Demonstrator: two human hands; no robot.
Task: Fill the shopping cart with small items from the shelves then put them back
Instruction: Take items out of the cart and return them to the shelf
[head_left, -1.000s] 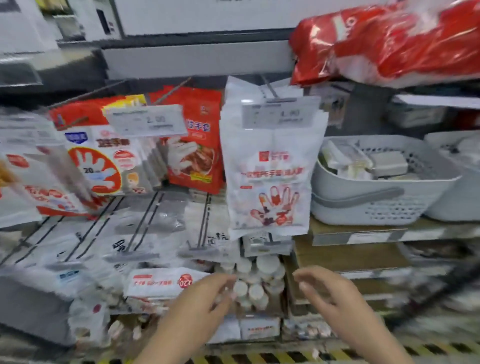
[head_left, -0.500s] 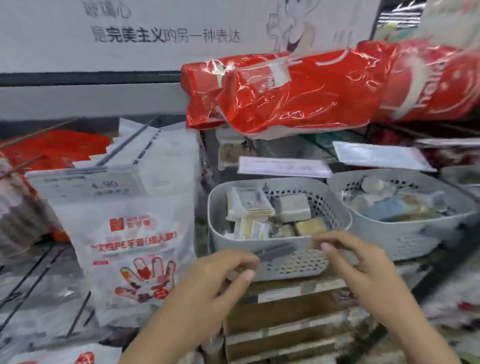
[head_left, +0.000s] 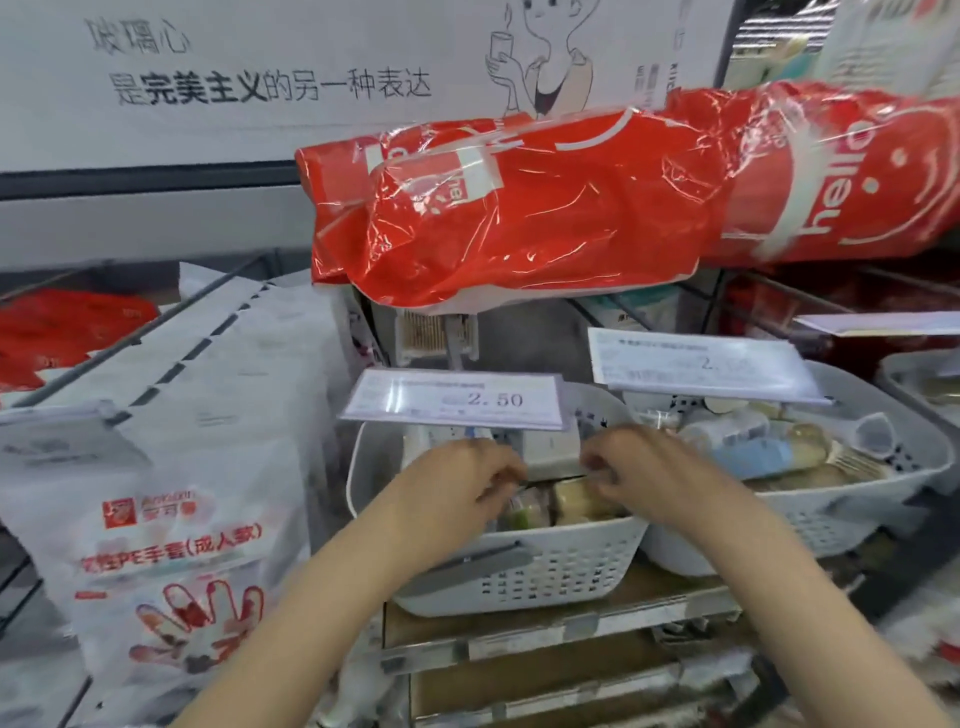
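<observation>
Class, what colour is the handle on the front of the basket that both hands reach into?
Grey handle on a white basket, clearest in the head view.

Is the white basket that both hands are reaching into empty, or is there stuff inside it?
Not empty. The white basket holds small packets under both hands.

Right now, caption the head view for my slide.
Both hands, left hand and right hand, reach into the white basket of small packets.

A price tag (head_left: 457, 397) overhangs the white basket (head_left: 545, 571), narrowing the way in from above.
</observation>
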